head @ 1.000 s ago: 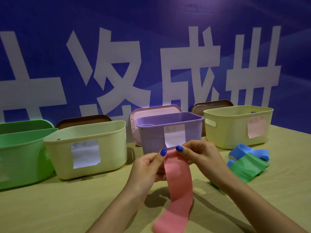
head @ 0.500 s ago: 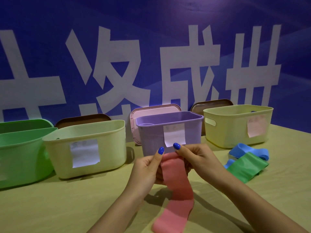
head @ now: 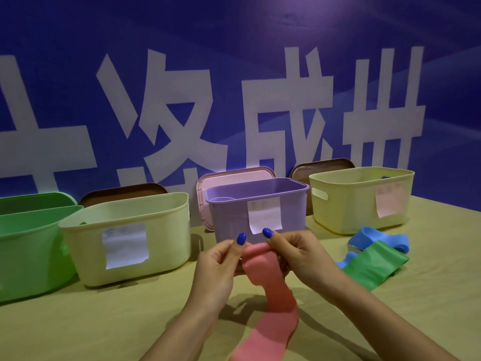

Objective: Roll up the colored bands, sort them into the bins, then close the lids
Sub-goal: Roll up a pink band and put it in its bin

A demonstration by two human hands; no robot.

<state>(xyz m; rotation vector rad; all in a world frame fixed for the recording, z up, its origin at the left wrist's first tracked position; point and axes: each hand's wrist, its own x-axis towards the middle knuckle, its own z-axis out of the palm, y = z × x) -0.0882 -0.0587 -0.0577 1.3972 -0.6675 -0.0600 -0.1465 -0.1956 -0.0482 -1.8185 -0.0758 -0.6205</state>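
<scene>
Rolling the pink band (head: 270, 295) is underway: both hands pinch its top end, w/ the left hand (head: 218, 267) on the left edge and the right hand (head: 299, 256) on the right, thumbs up and fingers curled behind the small roll. The long tail hangs down and lies on the table (head: 104, 321) toward the bottom of the view.

Risks from here, as I judge them:
- The roll looks loose and only just begun. If either pinch slackens, stretchy material prob springs open and the coil is lost.
- The tail twists below the hands, so winding it in as is likely gives a crooked, cone-shaped roll that won't hold.
- The tail may drag on the table and pull the coil off-axis.

Sorting risk: the bins are green bin (head: 28, 246), pale bin (head: 125, 238), purple bin (head: 257, 212) and yellow bin (head: 361, 199). Each front label is too blurry to read, so the right bin for pink can't be told; a wrong drop is possible.

Green band (head: 374, 267) and blue band (head: 374, 238) lie unrolled just right of the hands, near the yellow bin; a swinging tail or elbow could knock them. Lids (head: 234, 178) lean behind the bins, none closed yet.
</scene>
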